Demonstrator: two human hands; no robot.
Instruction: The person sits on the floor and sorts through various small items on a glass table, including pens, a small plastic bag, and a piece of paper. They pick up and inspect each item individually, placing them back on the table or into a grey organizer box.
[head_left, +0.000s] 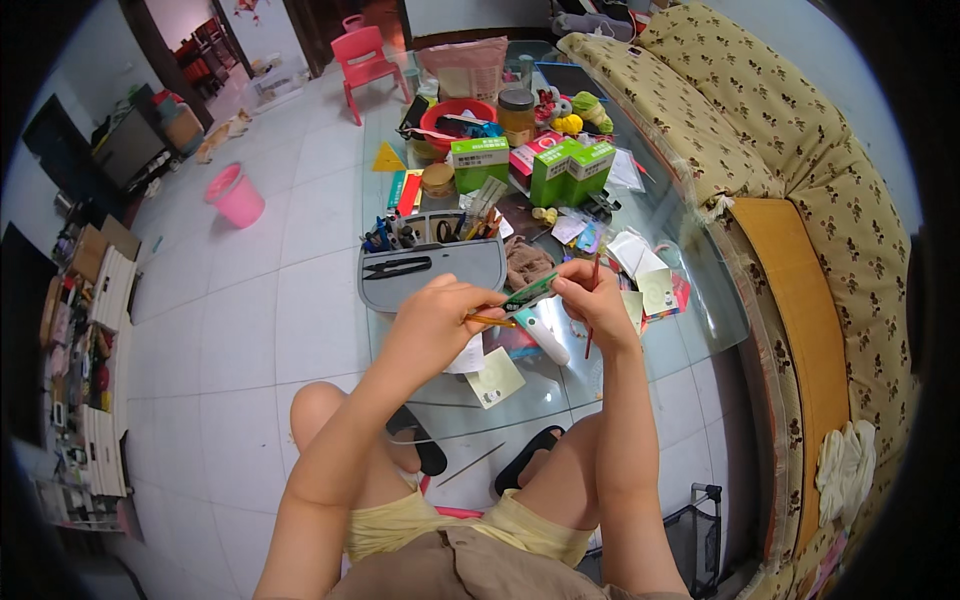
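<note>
A small green packet (531, 291) with printing on it is stretched between my two hands above the glass table. My left hand (442, 319) pinches its left end, and a thin orange stick (491, 321) juts from under the same fingers. At the other end, my right hand (596, 304) grips the packet between thumb and finger. A slim red stick (589, 341) passes upright through that hand. Below the packet lies a white and turquoise tube (546, 337). A crumpled brown cloth (527, 261) sits just behind it, and a pale green card (495, 377) rests near the table's front edge.
Left of the cloth stands a grey organizer (427, 281) with black thread snips (397, 265) on top and pens behind. Further back are green boxes (480, 166), a red basin (457, 120) and a lidded jar (516, 116). A patterned sofa (720, 97) borders the right side.
</note>
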